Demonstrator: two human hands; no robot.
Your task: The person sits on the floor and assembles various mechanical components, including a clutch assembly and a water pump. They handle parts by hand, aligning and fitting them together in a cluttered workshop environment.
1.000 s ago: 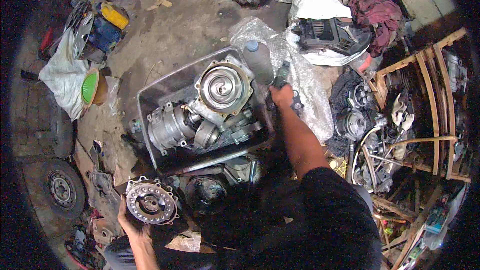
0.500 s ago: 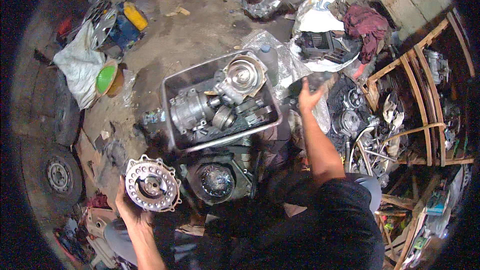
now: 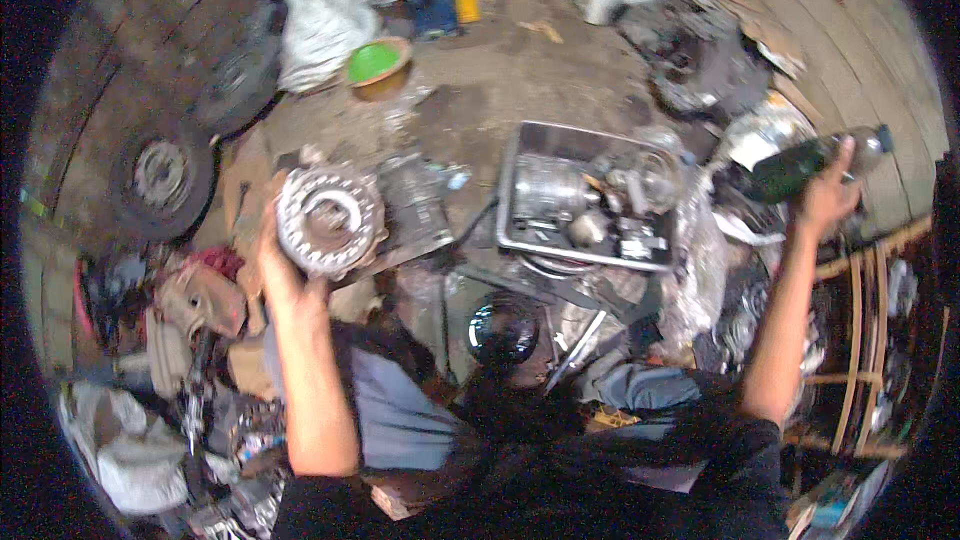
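My left hand (image 3: 288,292) is closed round the lower left edge of a round metal machine part (image 3: 330,222), held up on the left. A ring of holes or slots runs round its face, and its middle is hollow. Far to the right, my raised right hand (image 3: 828,204) wraps round a dark green bottle (image 3: 785,176). The bottle lies nearly level, its capped end pointing right. Between my hands, a grey metal-rimmed tray (image 3: 590,257) stands on the floor. A ribbed cylindrical metal part (image 3: 548,190) and several smaller metal parts lie in it.
A black round-bottomed thing (image 3: 503,330) is between my knees. Wheels (image 3: 163,178) lean at the left wall. A green-lined bowl (image 3: 378,62) stands beyond my left hand. Crumpled clear plastic (image 3: 700,290) lies right of the tray, near a wooden rack (image 3: 858,350).
My view has swung left. My right hand has risen outward, and the bottle now shows plainly in it; earlier only a dark blur was at its fingers. My left hand keeps the round part, now raised.
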